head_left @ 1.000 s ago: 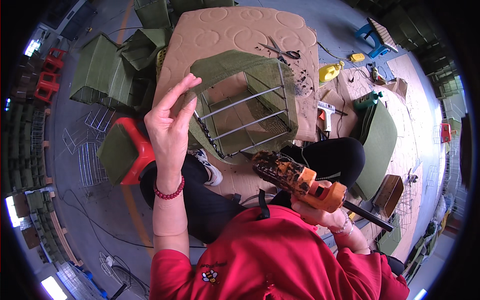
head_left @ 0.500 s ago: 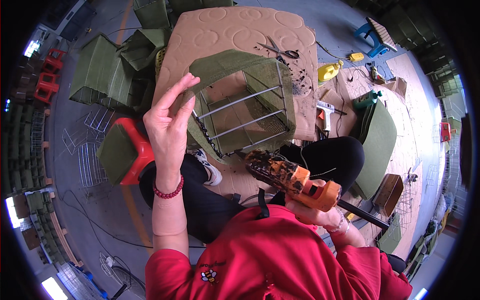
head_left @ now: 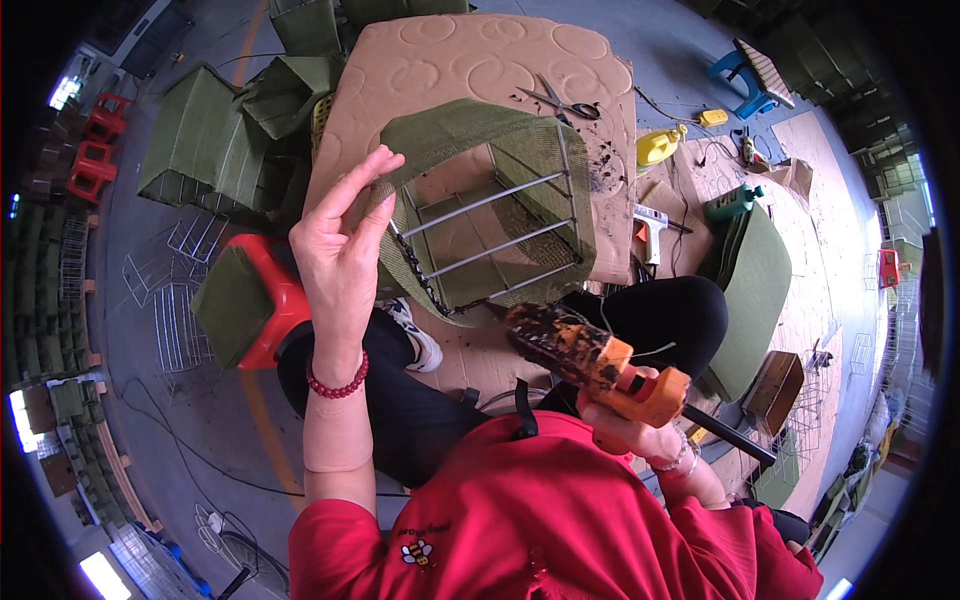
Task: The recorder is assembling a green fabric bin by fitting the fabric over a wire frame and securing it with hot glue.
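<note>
A green mesh-covered wire basket (head_left: 480, 125) lies tilted on the cardboard-topped surface in front of me, its grey wire bars facing me. My left hand (head_left: 340, 240) pinches the mesh at its left edge between thumb and fingers, the fingertips reaching up past it. Black beads of glue run along the lower left rim. My right hand (head_left: 625, 432) is wrapped round the grip of an orange glue gun (head_left: 640, 392) whose front is caked in dark residue. A black glue stick (head_left: 735, 437) sticks out of its back. The nozzle is at the basket's lower edge.
Scissors (head_left: 558, 100) and dark scraps lie on the cardboard (head_left: 450, 50). To the right are a white glue gun (head_left: 650, 232), a yellow bottle (head_left: 660, 147), a green bottle (head_left: 733, 202) and stacked green panels (head_left: 760, 300). A red stool (head_left: 285, 290) stands left.
The glue gun in my right hand has shifted slightly to the right along the basket's lower edge. The basket and my left hand have moved a little to the right as well.
</note>
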Action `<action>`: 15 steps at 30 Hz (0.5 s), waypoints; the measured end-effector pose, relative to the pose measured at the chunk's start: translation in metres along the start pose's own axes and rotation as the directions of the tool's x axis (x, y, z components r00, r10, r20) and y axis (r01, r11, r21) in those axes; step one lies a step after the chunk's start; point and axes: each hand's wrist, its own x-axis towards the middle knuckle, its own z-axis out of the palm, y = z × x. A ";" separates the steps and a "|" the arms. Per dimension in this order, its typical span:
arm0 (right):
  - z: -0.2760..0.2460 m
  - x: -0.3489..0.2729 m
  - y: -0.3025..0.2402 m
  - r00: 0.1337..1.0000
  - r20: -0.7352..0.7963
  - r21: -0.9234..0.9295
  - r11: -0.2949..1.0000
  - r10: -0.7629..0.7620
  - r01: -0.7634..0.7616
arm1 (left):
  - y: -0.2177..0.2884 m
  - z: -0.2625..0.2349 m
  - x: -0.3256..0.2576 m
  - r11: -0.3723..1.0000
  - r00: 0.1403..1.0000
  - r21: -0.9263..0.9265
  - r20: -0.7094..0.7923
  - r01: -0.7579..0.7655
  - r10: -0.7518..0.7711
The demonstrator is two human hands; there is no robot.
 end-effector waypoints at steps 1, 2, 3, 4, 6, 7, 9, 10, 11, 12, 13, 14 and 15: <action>-0.002 0.001 0.011 0.997 -0.037 -0.094 0.993 -0.069 0.066 | 0.000 -0.001 0.000 1.000 1.000 0.018 0.011 -0.012 0.012; -0.004 0.002 0.018 0.988 -0.066 -0.189 0.974 -0.142 0.127 | 0.000 -0.001 0.000 1.000 1.000 0.017 0.009 -0.011 0.011; -0.005 -0.003 0.021 0.989 -0.108 -0.041 0.995 -0.098 0.094 | 0.001 -0.001 0.000 1.000 1.000 0.019 0.006 -0.008 0.008; -0.005 -0.003 0.023 0.989 -0.110 -0.040 0.995 -0.098 0.094 | 0.001 0.000 0.000 1.000 1.000 0.022 0.007 -0.007 0.006; -0.004 -0.004 0.026 0.980 -0.158 0.097 0.986 -0.122 0.138 | 0.001 0.002 0.000 1.000 1.000 0.000 -0.006 0.006 -0.006; -0.004 -0.004 0.025 0.980 -0.159 0.098 0.985 -0.122 0.139 | 0.001 0.003 0.000 1.000 1.000 -0.022 -0.023 0.021 -0.021; -0.004 -0.004 0.022 0.978 -0.151 0.063 0.986 -0.141 0.151 | 0.001 0.003 0.000 1.000 1.000 -0.024 -0.019 0.012 -0.012; -0.004 -0.003 0.020 0.978 -0.153 0.062 0.987 -0.140 0.151 | 0.001 0.003 0.000 1.000 1.000 -0.028 -0.017 0.004 -0.004; -0.004 -0.002 0.018 0.985 -0.124 0.022 0.992 -0.117 0.121 | 0.001 0.003 0.001 1.000 1.000 -0.030 -0.015 0.004 -0.004; -0.003 -0.002 0.017 0.991 -0.096 -0.018 0.996 -0.093 0.091 | 0.002 0.003 0.000 0.999 1.000 -0.048 -0.020 0.017 -0.018; -0.003 -0.002 0.017 0.991 -0.096 -0.017 0.996 -0.093 0.092 | 0.002 0.003 0.000 0.998 0.999 -0.064 -0.025 0.029 -0.031; -0.002 -0.002 0.017 0.989 -0.105 -0.013 0.995 -0.103 0.102 | 0.002 0.003 0.000 0.998 0.999 -0.063 -0.025 0.029 -0.031; -0.002 -0.001 0.018 0.987 -0.114 -0.009 0.994 -0.113 0.113 | 0.002 0.003 0.001 0.998 0.999 -0.058 -0.024 0.025 -0.027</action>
